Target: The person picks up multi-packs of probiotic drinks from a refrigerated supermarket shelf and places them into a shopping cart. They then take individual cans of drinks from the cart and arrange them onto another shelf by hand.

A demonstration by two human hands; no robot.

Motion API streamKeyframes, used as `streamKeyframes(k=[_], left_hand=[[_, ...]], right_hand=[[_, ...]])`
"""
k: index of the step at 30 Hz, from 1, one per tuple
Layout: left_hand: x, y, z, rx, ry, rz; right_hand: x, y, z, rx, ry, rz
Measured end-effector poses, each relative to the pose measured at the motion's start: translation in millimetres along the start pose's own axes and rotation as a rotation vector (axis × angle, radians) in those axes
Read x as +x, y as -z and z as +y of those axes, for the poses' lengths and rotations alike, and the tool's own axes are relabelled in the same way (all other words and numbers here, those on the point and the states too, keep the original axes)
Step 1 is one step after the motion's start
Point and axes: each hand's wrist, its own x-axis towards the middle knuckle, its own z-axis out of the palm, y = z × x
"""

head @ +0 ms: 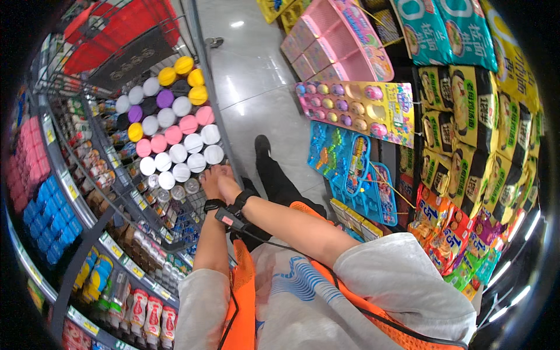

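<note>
A wire shopping cart (203, 57) stands ahead of me and to the left. Rows of bottles with round caps fill part of it, with white caps (178, 153), pink caps (173, 134), yellow caps (184, 65), purple caps (165, 99) and several grey and black ones. Clear-topped containers (178, 192) sit at the near end of the rows. My left hand (211, 183) and my right hand (228, 185) are close together at the cart's near right side, beside the white caps and the clear tops. Their fingertips are partly hidden, so any grip is unclear.
Chilled shelves with price strips (72, 191) run along the left, holding pink packs (27, 159), blue packs (52, 218) and bottles (153, 317). Hanging toy packs (358, 109) and bagged noodles (466, 105) line the right. A tiled floor (245, 78) lies between; a dark shoe (214, 42) shows ahead.
</note>
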Motion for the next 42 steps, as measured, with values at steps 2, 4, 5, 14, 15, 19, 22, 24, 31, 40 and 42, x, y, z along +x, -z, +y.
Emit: streamKeyframes(k=[2,4,5,14,15,19,22,24,31,40,42], left_hand=[[-3,0,0,-0.048,0.055,-0.047],[6,17,3,-0.071,0.054,-0.085],[20,32,10,-0.142,0.089,-0.134],[5,101,-13,-0.375,-0.004,-0.268],[2,116,-17,-0.422,0.018,-0.327],[-7,151,-47,-0.886,0.527,-0.142],[-20,128,-79,-0.927,0.333,-0.189],[-19,111,-97,-0.855,0.126,-0.192],[-2,113,-59,-0.446,-0.016,-0.307],[19,115,-23,-0.090,-0.034,-0.355],[17,118,-28,-0.133,0.023,-0.351]], right_hand=[[3,-3,7,0.009,-0.018,-0.034],[24,-8,20,0.027,-0.017,-0.046],[54,-4,35,0.026,0.016,-0.057],[21,-16,28,-0.115,0.121,0.027],[-7,-8,0,-0.152,0.058,-0.064],[-17,-4,-22,-0.745,0.452,-0.185],[-23,-15,-24,-0.708,0.331,-0.302],[-16,-25,-17,-0.507,0.243,-0.409],[-24,-1,7,-0.244,0.118,-0.092],[-14,21,6,-0.376,0.087,-0.060],[-16,17,3,-0.327,0.038,-0.076]])
